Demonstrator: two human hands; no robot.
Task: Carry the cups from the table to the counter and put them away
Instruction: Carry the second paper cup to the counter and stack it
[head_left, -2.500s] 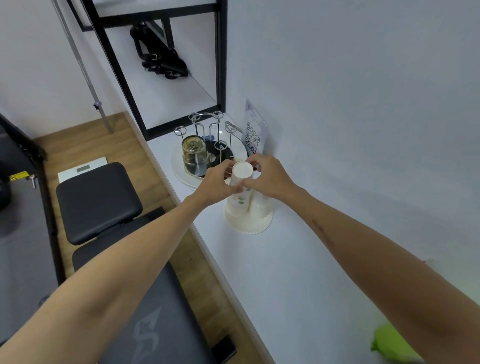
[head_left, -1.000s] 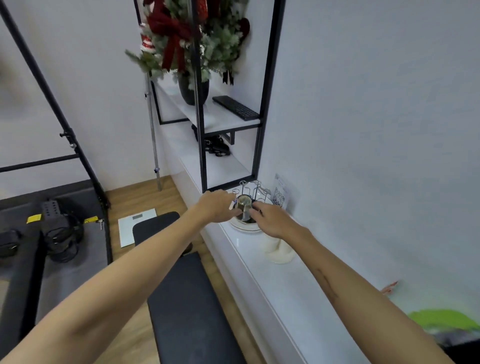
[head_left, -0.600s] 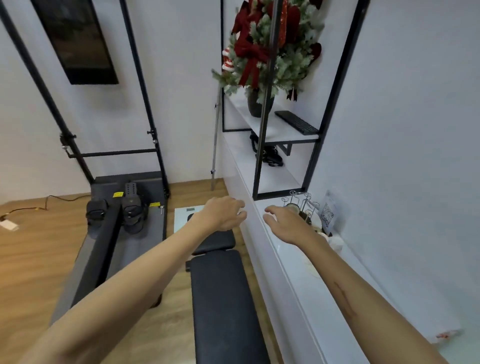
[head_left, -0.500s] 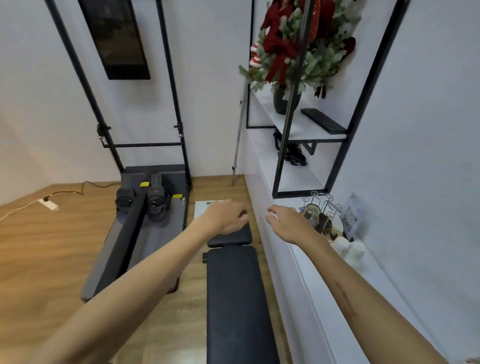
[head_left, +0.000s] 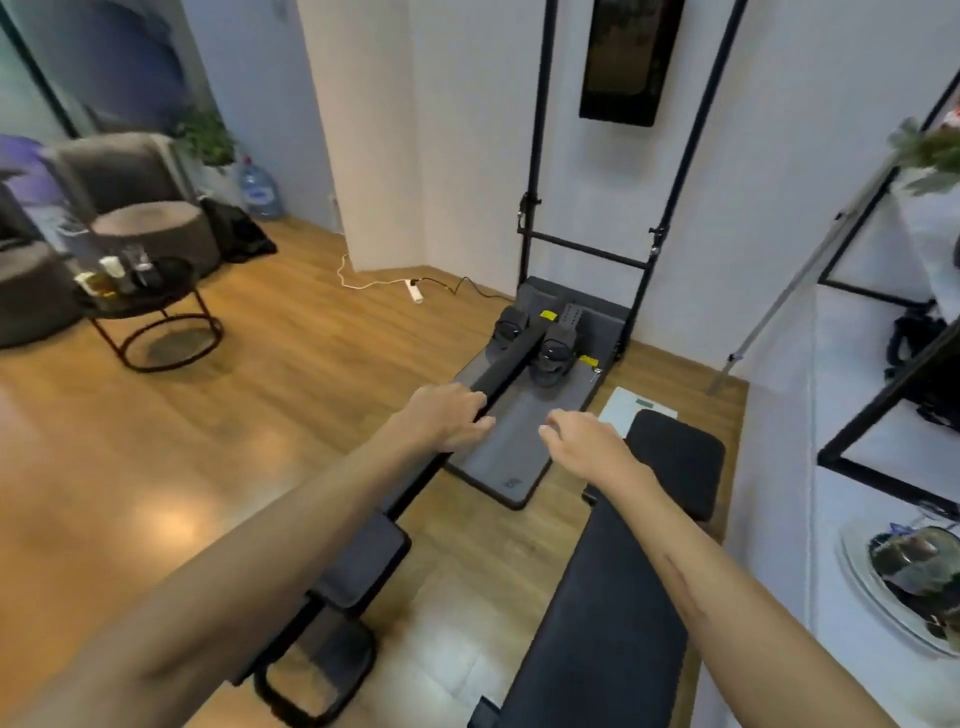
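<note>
My left hand (head_left: 445, 415) and my right hand (head_left: 584, 444) reach forward over the floor, both empty with fingers loosely curled and apart. A small round black table (head_left: 171, 291) stands far left with several small cups and glasses (head_left: 117, 273) on it. The white counter (head_left: 774, 519) runs along the right edge. On it sits a glass tray (head_left: 862, 577) holding a cup rack, cut off by the frame. The paper cups on the counter are out of view.
A black weight bench (head_left: 613, 597) lies under my right arm. A grey rowing machine (head_left: 524, 410) stretches ahead on the wooden floor. Grey armchairs (head_left: 135, 208) stand far left, a white power strip (head_left: 413, 291) lies by the wall, and black shelf frames (head_left: 883, 410) rise over the counter.
My view has swung left, away from the counter toward the room and the round table. Both hands let go of the paper cups at the counter and now hang empty over the floor.
</note>
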